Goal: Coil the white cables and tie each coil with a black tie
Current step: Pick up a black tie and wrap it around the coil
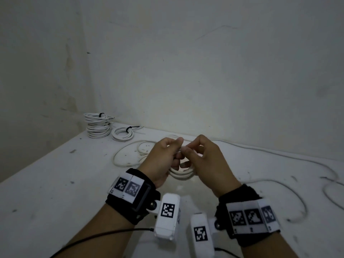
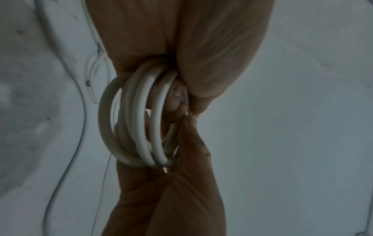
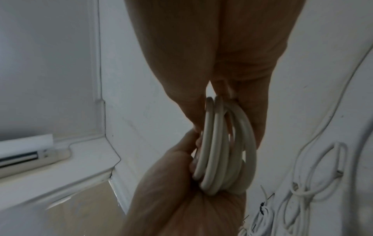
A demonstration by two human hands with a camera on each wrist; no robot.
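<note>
A white cable coil [image 1: 181, 174] of several loops hangs between both hands above the table's middle. My left hand [image 1: 163, 155] grips its left side, fingers curled through the loops. My right hand [image 1: 204, 157] grips its right side, with thumb and forefinger pinched together near the coil's top. In the left wrist view the coil [image 2: 141, 119] runs from my left hand [image 2: 181, 39] to my right hand [image 2: 171, 199]. The right wrist view shows the coil [image 3: 222, 151] between my right hand [image 3: 212, 55] and my left hand [image 3: 181, 199]. No black tie shows in either hand.
A stack of tied coils [image 1: 97, 127] stands in the far left corner, with one more tied coil [image 1: 122, 134] beside it. Loose white cable [image 1: 128, 151] lies behind my hands, and more cable [image 1: 279, 155] trails along the right. The white table [image 1: 55, 183] meets walls behind and to the left.
</note>
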